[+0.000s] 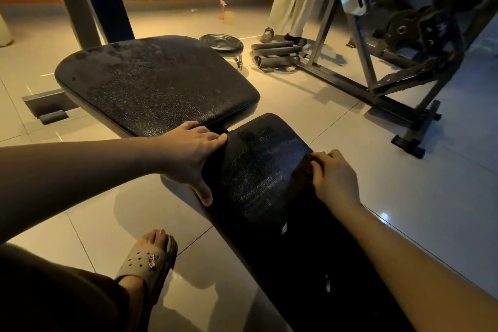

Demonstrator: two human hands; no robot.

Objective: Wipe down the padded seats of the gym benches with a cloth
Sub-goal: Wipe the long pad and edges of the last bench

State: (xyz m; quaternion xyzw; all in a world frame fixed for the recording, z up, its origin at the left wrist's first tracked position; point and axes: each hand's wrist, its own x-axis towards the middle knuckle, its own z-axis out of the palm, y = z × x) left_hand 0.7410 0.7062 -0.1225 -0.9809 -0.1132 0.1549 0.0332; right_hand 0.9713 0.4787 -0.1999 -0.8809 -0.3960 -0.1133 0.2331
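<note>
Two black bench pads were counted: one wide pad at eleven o'clock and one long narrow pad running from the centre toward five o'clock. Two hands lay on the narrow pad, the left hand at its nine o'clock and the right hand at its three o'clock, pinching what looked like one dark cloth. One sandalled foot stood at seven o'clock. One round stool sat at twelve o'clock. One other person's two shod feet stood at one o'clock. The weight plates at two o'clock were too dark to count.
</note>
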